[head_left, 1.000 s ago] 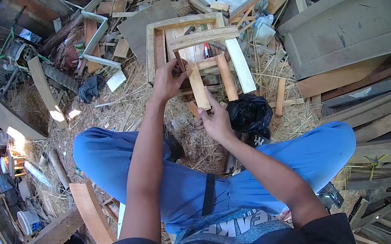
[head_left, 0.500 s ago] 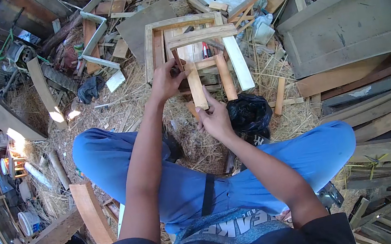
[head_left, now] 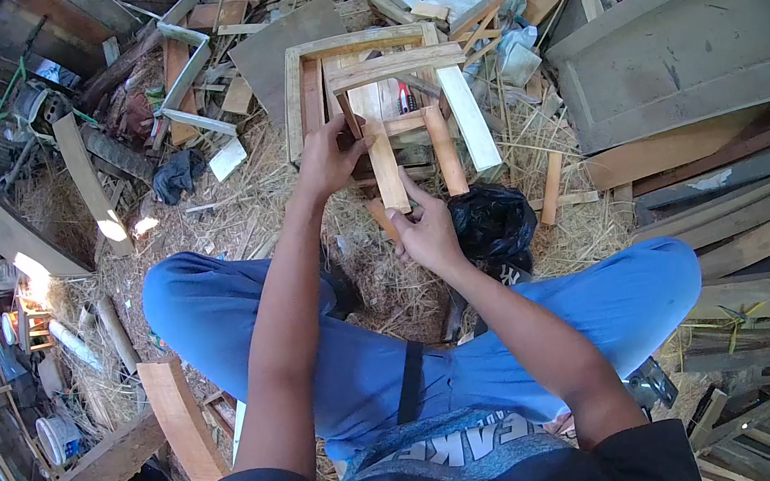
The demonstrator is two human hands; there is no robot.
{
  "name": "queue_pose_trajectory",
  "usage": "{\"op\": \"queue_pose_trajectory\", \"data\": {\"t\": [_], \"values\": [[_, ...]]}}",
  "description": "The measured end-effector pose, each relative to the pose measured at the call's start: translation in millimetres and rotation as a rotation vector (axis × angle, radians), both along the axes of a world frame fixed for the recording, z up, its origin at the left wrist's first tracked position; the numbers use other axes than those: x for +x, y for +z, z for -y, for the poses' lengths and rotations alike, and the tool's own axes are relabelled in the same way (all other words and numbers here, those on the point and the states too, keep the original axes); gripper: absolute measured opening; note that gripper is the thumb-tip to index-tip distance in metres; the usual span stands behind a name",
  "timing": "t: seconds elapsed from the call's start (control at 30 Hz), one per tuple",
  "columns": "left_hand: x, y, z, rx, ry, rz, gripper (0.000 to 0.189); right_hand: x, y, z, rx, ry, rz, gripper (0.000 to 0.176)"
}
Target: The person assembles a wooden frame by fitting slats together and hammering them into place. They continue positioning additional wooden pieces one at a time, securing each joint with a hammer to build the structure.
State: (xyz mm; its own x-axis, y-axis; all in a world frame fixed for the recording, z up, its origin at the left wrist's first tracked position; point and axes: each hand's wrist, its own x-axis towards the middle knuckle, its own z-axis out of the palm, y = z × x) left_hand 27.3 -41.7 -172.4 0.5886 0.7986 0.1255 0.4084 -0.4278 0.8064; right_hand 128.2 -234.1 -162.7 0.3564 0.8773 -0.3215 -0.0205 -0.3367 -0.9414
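Note:
My left hand (head_left: 331, 159) is closed around the upper left corner of a small wooden frame, where a pale wooden leg (head_left: 387, 172) joins a crosspiece (head_left: 405, 124). Lower down, my right hand (head_left: 425, 229) pinches the near end of that same leg, thumb on its face. A second, more orange leg (head_left: 446, 154) runs alongside on the right. Beyond the hands, a pale wooden board (head_left: 396, 66) lies across the top, with a white-painted slat (head_left: 468, 118) slanting down its right side. A red and black tool handle (head_left: 406, 98) shows between the pieces.
Behind the pieces lies a wooden panel frame (head_left: 291, 95). A black plastic bag (head_left: 494, 224) sits just right of my right hand. Straw and wood offcuts cover the ground. A large grey panel (head_left: 675, 48) leans at the right, above stacked planks (head_left: 747, 196).
My right hand has shifted slightly at the near end of the leg. My left hand keeps its place, and the pieces have barely moved.

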Motion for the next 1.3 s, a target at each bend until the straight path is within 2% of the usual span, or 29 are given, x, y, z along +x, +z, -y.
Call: {"op": "queue_pose_trajectory", "data": {"t": [0.27, 0.47, 0.73, 0.97, 1.07, 1.13, 1.17, 1.23, 1.27, 1.3], "values": [[1.1, 0.0, 3.2, 0.007, 0.001, 0.06, 0.032, 3.0, -9.0, 1.1, 0.023, -0.02, 0.023, 0.072], [0.7, -3.6, 1.9, -0.109, 0.003, 0.083, 0.032, 5.7, -11.0, 0.3, 0.014, 0.031, 0.071, 0.07], [-1.8, -3.5, -0.4, -0.047, -0.021, -0.011, 0.035, 10.5, -16.5, 1.0, 0.041, 0.063, 0.083, 0.071], [-1.2, 1.7, 1.3, -0.053, 0.01, -0.011, 0.033, 6.1, -27.3, 2.3, 0.015, 0.026, 0.107, 0.067], [-1.2, -2.2, -0.3, 0.023, -0.022, 0.048, 0.032, 4.3, -35.9, 3.0, 0.099, 0.013, 0.156, 0.066], [-1.5, -1.5, -0.4, 0.026, -0.033, 0.049, 0.032, 0.5, -7.0, 5.3, 0.023, -0.023, -0.008, 0.071], [-1.7, -1.0, -0.4, 0.026, -0.032, 0.05, 0.032, 0.4, -2.9, 6.0, 0.023, -0.022, -0.007, 0.071], [-1.5, -0.2, 0.0, 0.017, -0.039, 0.061, 0.032, 0.8, 1.0, 7.3, -0.139, -0.025, -0.048, 0.082], [-1.1, 0.0, 0.5, 0.017, -0.038, 0.062, 0.032, -0.1, -9.0, 8.0, -0.139, -0.024, -0.048, 0.082], [-0.7, -0.1, 0.8, 0.006, -0.03, 0.053, 0.033, -1.7, -27.6, 8.5, -0.051, -0.014, 0.091, 0.083]]}}
